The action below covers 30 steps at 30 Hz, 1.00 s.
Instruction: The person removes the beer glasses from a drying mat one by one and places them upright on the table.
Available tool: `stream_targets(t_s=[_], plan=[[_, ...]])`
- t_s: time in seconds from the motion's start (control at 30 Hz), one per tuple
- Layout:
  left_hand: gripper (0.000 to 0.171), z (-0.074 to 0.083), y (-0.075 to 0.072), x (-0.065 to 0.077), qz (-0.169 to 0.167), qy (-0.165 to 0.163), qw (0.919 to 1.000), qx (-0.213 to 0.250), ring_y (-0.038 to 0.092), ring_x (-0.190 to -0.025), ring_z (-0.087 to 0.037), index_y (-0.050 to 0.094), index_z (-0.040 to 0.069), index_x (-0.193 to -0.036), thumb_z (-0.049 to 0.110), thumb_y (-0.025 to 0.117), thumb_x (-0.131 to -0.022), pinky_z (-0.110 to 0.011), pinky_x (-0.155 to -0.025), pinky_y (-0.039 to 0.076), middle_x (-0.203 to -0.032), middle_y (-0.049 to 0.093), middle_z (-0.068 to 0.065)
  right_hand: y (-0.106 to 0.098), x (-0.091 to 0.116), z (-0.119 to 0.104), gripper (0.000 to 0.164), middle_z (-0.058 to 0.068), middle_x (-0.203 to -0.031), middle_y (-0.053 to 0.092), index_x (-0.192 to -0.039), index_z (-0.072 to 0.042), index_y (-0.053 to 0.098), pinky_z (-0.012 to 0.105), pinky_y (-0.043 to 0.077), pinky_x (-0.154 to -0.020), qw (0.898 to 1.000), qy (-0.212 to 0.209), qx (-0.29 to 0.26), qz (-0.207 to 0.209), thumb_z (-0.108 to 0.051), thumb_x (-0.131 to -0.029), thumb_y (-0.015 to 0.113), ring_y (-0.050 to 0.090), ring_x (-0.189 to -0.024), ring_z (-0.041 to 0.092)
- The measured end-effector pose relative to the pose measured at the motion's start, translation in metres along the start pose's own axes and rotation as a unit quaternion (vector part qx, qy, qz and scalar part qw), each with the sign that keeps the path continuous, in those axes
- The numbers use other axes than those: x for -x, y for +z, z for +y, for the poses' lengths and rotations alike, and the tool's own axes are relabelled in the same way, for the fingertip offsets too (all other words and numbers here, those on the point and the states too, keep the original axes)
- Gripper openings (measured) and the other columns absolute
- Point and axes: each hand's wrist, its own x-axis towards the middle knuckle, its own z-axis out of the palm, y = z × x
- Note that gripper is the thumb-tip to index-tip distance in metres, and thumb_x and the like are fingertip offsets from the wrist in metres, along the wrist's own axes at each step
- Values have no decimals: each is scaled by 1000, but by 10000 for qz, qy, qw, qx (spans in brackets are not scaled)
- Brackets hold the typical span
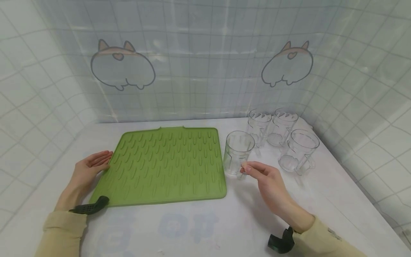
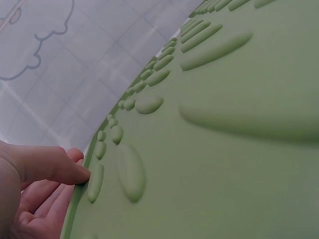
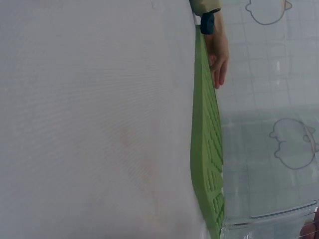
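A green ridged drying mat lies flat on the white table. At its left edge rests my left hand, fingers extended and the thumb touching the rim; the left wrist view shows the thumb on that rim and the other fingers just outside it. My right hand pinches the handle of a clear glass mug, which stands upright beside the mat's right edge. In the right wrist view only a strip of the mug and some fingertips show at the lower right corner.
Behind and right of the held mug stand more clear glass mugs: one at the back, another beside it, and one nearer the right wall. Tile-patterned sheeting encloses the table at the back and both sides.
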Motion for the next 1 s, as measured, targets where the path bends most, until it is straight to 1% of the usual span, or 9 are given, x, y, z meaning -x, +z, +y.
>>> stream_targets(t_s=[0.2, 0.3, 0.43, 0.53, 0.77, 1.0], plan=[[64, 1, 1, 1, 28, -35, 10000, -20, 65, -104, 8, 31, -15, -148, -4, 65, -94, -9, -88, 53, -115, 69, 19, -9, 1, 1, 41, 0, -102, 72, -126, 12, 61, 35, 26, -118, 9999, 48, 90, 93, -18, -98, 65, 59, -113, 14], [65, 0, 0, 1, 0, -28, 10000, 23, 65, -105, 7, 30, -15, -148, -4, 64, -94, -9, -89, 53, -116, 69, 18, -14, 1, 2, 43, 3, -108, 72, -127, 12, 60, 34, 27, -117, 9998, 57, 125, 136, -19, -97, 66, 60, -111, 13], [65, 0, 0, 1, 12, -82, 9999, -74, 65, -105, 8, 31, -14, -149, -3, 65, -94, -9, -89, 53, -116, 69, 20, -19, 2, 2, 40, -1, -105, 72, -124, 9, 63, 36, 26, -117, 9996, 24, 178, 222, -20, -97, 66, 61, -110, 13], [65, 1, 0, 2, 40, -124, 9998, -138, 65, -104, 9, 32, -13, -148, -1, 66, -94, -8, -89, 53, -116, 69, 20, -22, 4, 3, 38, -6, -100, 71, -123, 7, 65, 35, 25, -116, 9993, 9, 231, 289, -21, -97, 67, 59, -112, 13], [65, 2, 2, 2, 72, -146, 9998, -77, 65, -104, 8, 33, -13, -148, -2, 66, -94, -9, -88, 53, -115, 69, 20, -30, 7, 4, 37, -6, -97, 72, -123, 4, 66, 32, 27, -113, 9989, -5, 280, 378, -24, -97, 67, 55, -116, 14], [66, 3, 3, 3, 111, -187, 9996, -186, 65, -104, 9, 32, -13, -148, 0, 67, -94, -8, -88, 53, -115, 68, 22, -37, 9, 6, 38, -8, -96, 71, -123, 7, 65, 26, 30, -108, 9989, -33, 181, 434, -22, -98, 65, 53, -116, 13]])
